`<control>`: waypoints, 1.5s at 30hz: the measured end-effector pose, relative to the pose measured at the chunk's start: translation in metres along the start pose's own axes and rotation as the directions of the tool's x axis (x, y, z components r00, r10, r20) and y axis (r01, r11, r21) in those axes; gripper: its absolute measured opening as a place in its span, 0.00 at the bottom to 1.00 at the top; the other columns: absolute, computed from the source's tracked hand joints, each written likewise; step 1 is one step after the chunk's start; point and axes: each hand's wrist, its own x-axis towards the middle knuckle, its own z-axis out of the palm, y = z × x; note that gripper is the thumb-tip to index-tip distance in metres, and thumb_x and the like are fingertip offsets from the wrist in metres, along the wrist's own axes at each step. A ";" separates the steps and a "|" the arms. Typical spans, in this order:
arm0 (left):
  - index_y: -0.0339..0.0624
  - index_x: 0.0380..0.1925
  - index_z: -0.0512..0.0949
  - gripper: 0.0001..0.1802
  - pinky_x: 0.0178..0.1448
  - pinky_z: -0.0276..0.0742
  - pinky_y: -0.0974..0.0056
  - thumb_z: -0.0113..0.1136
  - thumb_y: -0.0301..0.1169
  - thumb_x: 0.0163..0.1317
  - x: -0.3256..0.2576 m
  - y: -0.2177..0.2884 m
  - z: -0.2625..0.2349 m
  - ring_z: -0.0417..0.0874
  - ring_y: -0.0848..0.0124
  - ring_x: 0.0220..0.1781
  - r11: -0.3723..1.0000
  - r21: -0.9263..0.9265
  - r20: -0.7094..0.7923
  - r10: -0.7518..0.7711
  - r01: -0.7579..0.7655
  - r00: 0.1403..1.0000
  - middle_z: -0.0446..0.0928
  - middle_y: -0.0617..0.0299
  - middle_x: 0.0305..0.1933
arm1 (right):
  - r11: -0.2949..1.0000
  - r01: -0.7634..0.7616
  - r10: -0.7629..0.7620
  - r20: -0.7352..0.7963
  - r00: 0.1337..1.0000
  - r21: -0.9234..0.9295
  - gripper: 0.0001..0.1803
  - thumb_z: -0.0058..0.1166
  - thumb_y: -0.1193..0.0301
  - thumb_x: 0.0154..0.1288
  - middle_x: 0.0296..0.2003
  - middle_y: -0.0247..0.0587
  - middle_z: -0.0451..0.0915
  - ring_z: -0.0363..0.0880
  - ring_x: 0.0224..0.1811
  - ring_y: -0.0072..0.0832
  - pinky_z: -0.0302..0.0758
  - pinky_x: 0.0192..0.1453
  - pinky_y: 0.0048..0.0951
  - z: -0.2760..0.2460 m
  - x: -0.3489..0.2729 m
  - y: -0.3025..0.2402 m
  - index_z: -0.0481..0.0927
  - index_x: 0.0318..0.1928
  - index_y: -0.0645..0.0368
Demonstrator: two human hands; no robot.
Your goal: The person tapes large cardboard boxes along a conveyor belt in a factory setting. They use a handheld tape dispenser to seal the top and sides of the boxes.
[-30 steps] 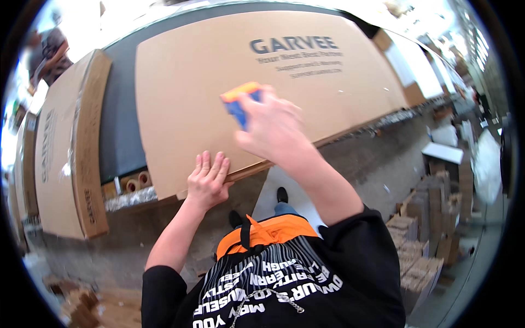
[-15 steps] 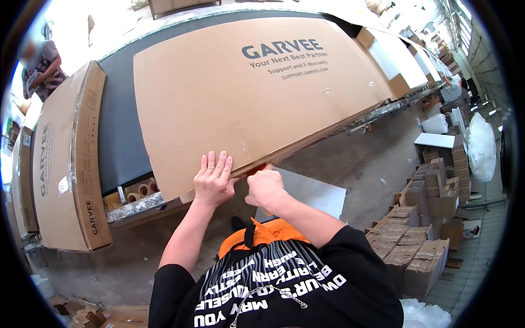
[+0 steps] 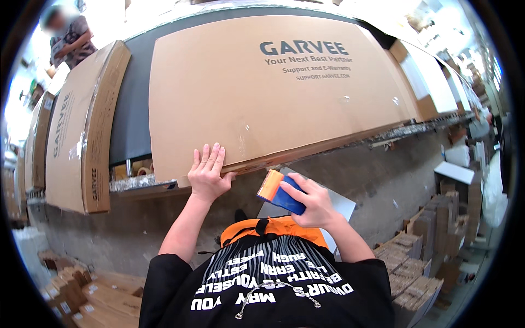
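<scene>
Your L hand (image 3: 206, 172) lies palm-down on the near edge of the big carton (image 3: 229, 93), fingers flat on its top, thumb stuck out along the edge; it's unclenched, w/ nothing in its grasp. Your R hand (image 3: 313, 202) grips the orange-and-blue tape dispenser (image 3: 280, 193), fingers & thumb wrapped round the blue body. Dispenser is held in the air in front of you, just off the carton's near side & R of your L hand, orange end pointing up-L.

Carton lies flat, brown w/ dark print, on the dark conveyor belt (image 3: 131, 123); shiny clear tape bits (image 3: 246, 131) show on top, nr the near edge. Under the belt's near edge, L of carton, sits a tape roll (image 3: 144, 171).

Farther L on the line: a 2nd brown carton (image 3: 68, 139), then a 3rd (image 3: 38, 145) beyond. R of your carton: a white-and-brown box (image 3: 429, 82). A co-worker (image 3: 71, 41) stands upper L, past the 2nd carton.

Below dispenser, lower down, a pale panel (image 3: 342, 203) partly shows behind your R hand. You've got an orange apron (image 3: 298, 228) at the waist. Floor-side R: stacks of cardboard (image 3: 407, 254); lower L, more brown cartons (image 3: 109, 306).
</scene>
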 end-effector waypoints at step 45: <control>0.41 0.37 0.88 0.12 0.38 0.71 0.71 0.73 0.37 0.57 -0.015 0.054 0.015 0.72 0.77 0.37 0.490 -0.473 -0.498 -0.834 0.732 0.237 0.70 0.68 0.43 | 0.777 0.544 -0.364 0.479 0.799 -0.317 0.30 0.66 0.72 0.32 0.60 0.42 0.73 0.77 0.37 0.35 0.80 0.41 0.36 -0.177 0.060 0.137 0.84 0.45 0.42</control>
